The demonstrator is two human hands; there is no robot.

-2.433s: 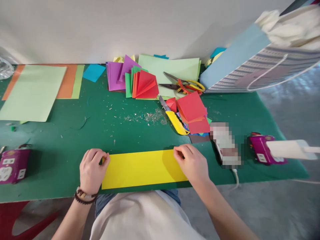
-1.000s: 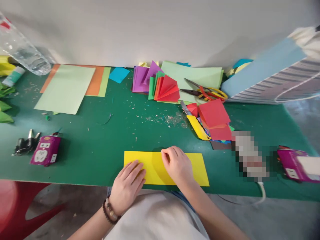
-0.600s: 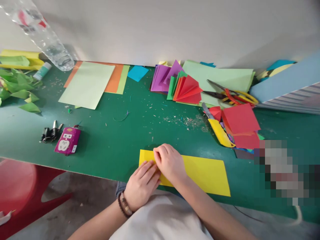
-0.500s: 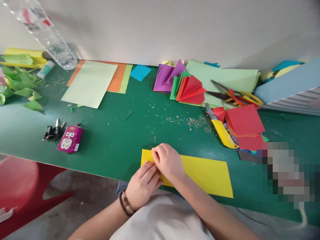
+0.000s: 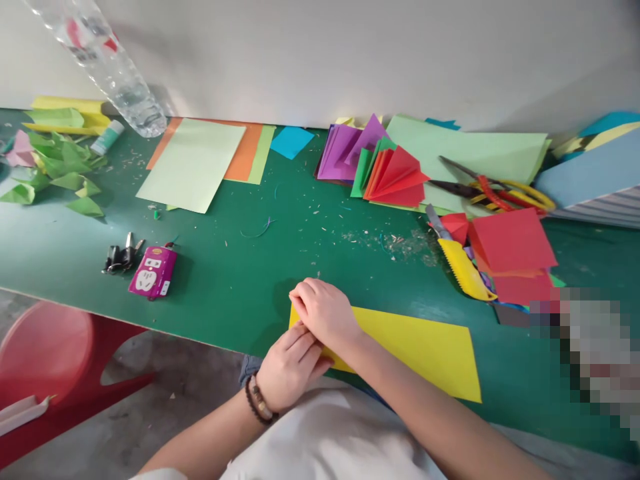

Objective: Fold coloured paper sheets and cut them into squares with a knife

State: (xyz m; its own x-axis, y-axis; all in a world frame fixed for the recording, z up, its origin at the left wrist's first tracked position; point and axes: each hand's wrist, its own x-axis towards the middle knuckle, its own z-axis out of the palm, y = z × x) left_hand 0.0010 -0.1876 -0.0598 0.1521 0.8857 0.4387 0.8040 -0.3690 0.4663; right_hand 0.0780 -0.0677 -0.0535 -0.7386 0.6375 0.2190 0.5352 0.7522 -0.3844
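Note:
A long yellow sheet of paper [image 5: 415,350] lies along the table's front edge, its left end partly covered by both hands. My right hand [image 5: 327,313] reaches across my left one, fingers curled in and closed at the paper's upper left corner. Just below it, my left hand [image 5: 290,370], with bead bracelets at the wrist, has its fingers close together on the sheet's left end and its thumb near the lower edge. Their fingertips meet and overlap, so exactly how they grip the paper is partly hidden.
Across the green table [image 5: 240,267] stand a purple socket adapter [image 5: 153,272], keys [image 5: 123,253], a pale green sheet [image 5: 193,163] and a plastic bottle [image 5: 125,87]. Rightward lie folded coloured papers [image 5: 395,177], scissors [image 5: 500,190], a yellow-handled cutter [image 5: 463,270] and red squares [image 5: 515,240]. A red stool [image 5: 50,347] stands lower left.
My right hand has shifted slightly toward the paper's upper left corner, with its fingertips now at that edge. My left hand stays on the paper. The whole view has shifted a little.

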